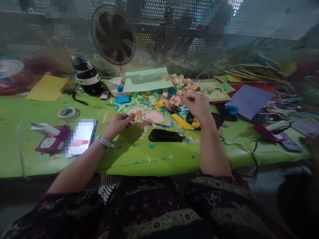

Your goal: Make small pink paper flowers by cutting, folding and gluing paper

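My left hand [119, 123], with a white band at the wrist, has its fingers pinched at the edge of a curled peach paper piece [137, 113]. Beside it lie peach paper scraps [153, 117]. My right hand [198, 104] is raised on the other side, fingertips drawn together at the edge of a heap of folded peach paper pieces [185, 85]. Whether anything sits between those fingertips is hidden. Between my forearms rests a black stapler [166, 135]. A pair of scissors [174, 108] and a yellow-handled tool [183, 122] lie near my right hand.
A fan [113, 35] and a black bottle [88, 78] stand at the back left. Left of my wrist are a lit phone [82, 137], a tape roll [68, 113] and a purple power socket [51, 142]. Purple paper [250, 99] lies at right, with a cable [240, 144] nearer me.
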Motion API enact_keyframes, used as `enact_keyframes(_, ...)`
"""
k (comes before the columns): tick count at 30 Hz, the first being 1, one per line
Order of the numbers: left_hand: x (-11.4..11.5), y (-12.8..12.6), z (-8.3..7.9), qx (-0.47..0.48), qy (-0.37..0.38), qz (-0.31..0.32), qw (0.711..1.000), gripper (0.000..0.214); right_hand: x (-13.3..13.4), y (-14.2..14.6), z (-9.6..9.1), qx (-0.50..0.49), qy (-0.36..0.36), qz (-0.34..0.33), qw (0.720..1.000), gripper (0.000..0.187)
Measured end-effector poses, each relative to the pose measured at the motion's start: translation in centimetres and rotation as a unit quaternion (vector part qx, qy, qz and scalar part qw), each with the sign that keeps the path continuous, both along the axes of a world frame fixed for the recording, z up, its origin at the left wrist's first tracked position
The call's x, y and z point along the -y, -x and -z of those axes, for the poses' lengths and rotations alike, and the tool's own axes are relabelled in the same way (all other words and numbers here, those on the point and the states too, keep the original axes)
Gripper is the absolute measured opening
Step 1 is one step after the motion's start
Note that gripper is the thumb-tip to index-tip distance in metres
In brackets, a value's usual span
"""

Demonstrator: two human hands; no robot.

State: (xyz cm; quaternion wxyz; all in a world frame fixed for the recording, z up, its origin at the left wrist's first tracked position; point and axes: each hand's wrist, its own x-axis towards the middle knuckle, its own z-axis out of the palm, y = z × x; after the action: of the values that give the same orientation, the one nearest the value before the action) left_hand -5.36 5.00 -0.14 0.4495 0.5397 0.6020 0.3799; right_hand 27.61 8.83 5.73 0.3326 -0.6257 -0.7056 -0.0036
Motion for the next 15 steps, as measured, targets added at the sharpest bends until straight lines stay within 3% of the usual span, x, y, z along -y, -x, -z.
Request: enact_keyframes(15,-0.1,0.1,0.45,0.024,-0.026,0.003,0.999,0.025,0.85,0.44,-0.69,-0.034,0.009,-0.021,0.999,0.02)
